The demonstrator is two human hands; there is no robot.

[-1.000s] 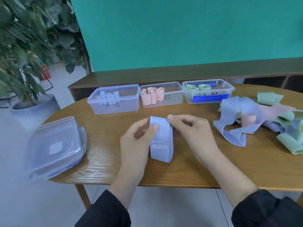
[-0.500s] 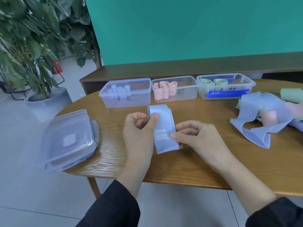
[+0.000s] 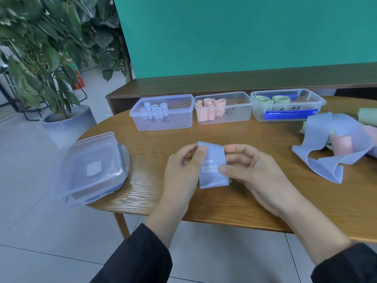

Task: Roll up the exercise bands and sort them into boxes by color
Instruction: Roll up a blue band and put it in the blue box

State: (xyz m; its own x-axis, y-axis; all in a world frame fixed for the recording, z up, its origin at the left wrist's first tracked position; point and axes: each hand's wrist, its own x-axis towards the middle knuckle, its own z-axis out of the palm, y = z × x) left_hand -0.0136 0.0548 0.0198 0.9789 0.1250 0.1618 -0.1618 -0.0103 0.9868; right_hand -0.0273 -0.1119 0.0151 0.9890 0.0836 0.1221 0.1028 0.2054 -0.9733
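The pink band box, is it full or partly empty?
Partly empty: the pink rolls stand only at the left end of the box.

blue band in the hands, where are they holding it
Both hands hold the blue band: left hand pinches its upper left edge, right hand grips its right side.

I see two bare hands, the left hand (image 3: 181, 170) and the right hand (image 3: 253, 172), with bare forearms. Both arms wear black long sleeves, the left sleeve (image 3: 138, 260) and the right sleeve (image 3: 348, 266), pushed up the forearm; the cloth looks plain, possibly knit.
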